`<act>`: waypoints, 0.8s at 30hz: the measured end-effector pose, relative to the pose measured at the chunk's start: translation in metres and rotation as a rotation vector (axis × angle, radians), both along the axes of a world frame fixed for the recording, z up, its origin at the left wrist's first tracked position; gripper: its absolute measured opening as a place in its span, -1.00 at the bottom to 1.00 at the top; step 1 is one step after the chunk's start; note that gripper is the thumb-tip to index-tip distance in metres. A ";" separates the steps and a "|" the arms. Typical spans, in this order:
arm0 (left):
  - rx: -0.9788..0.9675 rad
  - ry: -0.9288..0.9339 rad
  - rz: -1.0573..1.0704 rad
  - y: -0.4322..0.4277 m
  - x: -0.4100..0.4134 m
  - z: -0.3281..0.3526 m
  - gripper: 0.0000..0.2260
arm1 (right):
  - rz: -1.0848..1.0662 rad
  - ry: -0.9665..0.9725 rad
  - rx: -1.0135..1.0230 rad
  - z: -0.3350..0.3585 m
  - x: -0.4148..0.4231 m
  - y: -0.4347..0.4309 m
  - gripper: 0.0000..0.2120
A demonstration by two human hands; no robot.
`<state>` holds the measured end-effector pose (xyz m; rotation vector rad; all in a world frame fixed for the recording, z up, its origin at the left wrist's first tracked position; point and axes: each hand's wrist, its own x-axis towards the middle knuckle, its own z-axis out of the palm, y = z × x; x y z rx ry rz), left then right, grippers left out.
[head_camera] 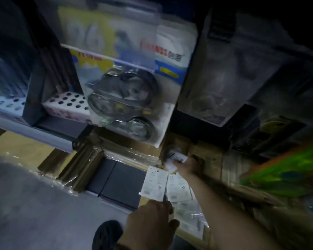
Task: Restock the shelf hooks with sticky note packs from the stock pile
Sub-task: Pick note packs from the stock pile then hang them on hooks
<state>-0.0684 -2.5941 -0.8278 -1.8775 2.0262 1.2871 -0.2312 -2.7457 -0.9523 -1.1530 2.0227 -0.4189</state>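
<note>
Below the big hanging blister pack point(123, 98), I see two white sticky note packs point(154, 184) side by side, low against the cardboard boxes point(206, 157). My left hand point(152, 219) pinches the nearer pack's bottom edge. My right hand point(187, 166), just above the packs, is closed on a small white pack point(178, 156). Left of them lie dark flat boxes point(116, 181) on the floor.

Dim, motion-blurred throughout; corners fall to black, wide-angle bending at edges

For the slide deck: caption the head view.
Right hand reaches low for white packs; left hand holds two packs.
</note>
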 end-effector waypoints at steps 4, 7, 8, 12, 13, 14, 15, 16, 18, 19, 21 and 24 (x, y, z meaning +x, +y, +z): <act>-0.008 0.012 0.029 -0.002 -0.001 0.002 -0.63 | -0.087 0.002 0.044 -0.019 0.002 -0.012 -0.45; -0.043 0.014 0.044 0.001 0.001 0.002 -0.61 | -0.115 0.013 0.075 -0.033 0.004 -0.016 -0.11; -0.053 0.010 0.033 0.003 0.002 0.003 -0.62 | -0.126 0.013 0.077 -0.036 0.003 -0.017 -0.06; -0.089 -0.003 0.034 0.007 0.005 0.006 -0.63 | -0.170 0.050 0.067 -0.045 0.000 -0.018 -0.02; -0.090 -0.005 0.029 0.008 0.005 0.006 -0.63 | -0.168 0.047 0.072 -0.048 -0.001 -0.020 -0.04; -0.089 -0.010 0.024 0.008 0.005 0.007 -0.62 | -0.187 0.028 0.067 -0.052 -0.002 -0.021 -0.05; -0.089 -0.013 0.019 0.008 0.005 0.007 -0.62 | -0.197 0.021 0.069 -0.047 0.000 -0.020 -0.04; -0.095 -0.013 0.017 0.008 0.004 0.007 -0.63 | -0.205 0.030 0.076 -0.044 0.002 -0.018 -0.01; -0.108 -0.009 0.019 0.007 0.004 0.008 -0.64 | -0.236 0.024 0.068 -0.038 0.003 -0.017 -0.03; -0.112 -0.002 0.026 0.007 0.004 0.009 -0.65 | -0.247 0.011 0.070 -0.036 0.005 -0.016 -0.09; -0.107 0.007 0.037 0.006 0.004 0.010 -0.66 | -0.254 0.024 0.023 -0.031 0.009 -0.015 -0.19; -0.083 0.018 0.040 0.003 0.005 0.009 -0.65 | -0.283 0.069 -0.046 -0.019 0.017 -0.009 -0.33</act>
